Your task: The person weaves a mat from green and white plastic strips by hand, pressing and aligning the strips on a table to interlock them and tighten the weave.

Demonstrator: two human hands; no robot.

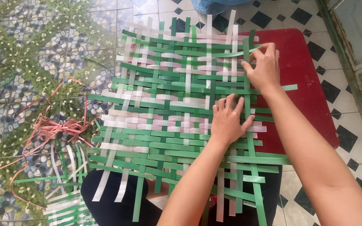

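Flattening the woven mat (164, 109) with my left hand (227, 121), fingers spread, I am pinching its upright green strip (246, 71) with my right hand (265, 69).

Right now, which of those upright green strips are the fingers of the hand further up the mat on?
The right hand fingers the rightmost upright green strip, the outermost one at the mat's right edge, over the red board.

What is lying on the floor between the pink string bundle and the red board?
In the head view, the woven mat of green and white strips lies between the pink string bundle and the red board, partly covering the board's left side.
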